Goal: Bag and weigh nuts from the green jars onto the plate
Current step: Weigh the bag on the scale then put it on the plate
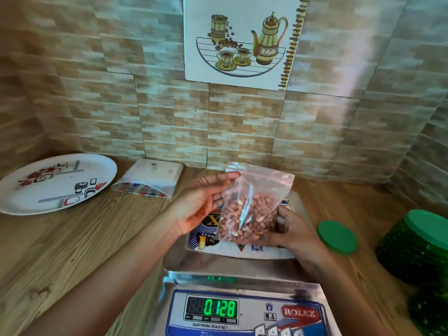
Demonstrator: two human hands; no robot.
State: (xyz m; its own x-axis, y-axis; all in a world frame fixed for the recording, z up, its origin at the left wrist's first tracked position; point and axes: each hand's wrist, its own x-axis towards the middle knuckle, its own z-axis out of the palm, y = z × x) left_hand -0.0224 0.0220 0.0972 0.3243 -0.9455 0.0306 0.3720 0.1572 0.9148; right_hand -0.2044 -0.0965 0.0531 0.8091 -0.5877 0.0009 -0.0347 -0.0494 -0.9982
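Starting at your far left, the plate [58, 183] lies on the counter close under the tiled wall [169, 122] and carries no bags, so by my reading nothing has been delivered yet. Just right of it a white packet [148, 180] leans by the wall, between plate and scale. Your left hand [203, 202] is spread, fingers straight against the left side of the bag of nuts [252, 209]. Your right hand [291, 229] curls round the bag's lower right corner and grips it. The bag stands roughly upright over the scale's pan [242, 251], apparently resting on it, and the display [220, 307] shows 0.128. Filling and weighing look about done for this bag. Whether its zip is closed I cannot tell.

Still left: carrying it to the plate, then probably more bags. Bare wood in front of the packet gives you a free path leftward. On your right a loose green lid [338, 236] sits just beside the scale, with the green jars [417, 243] near, so that side is tight.
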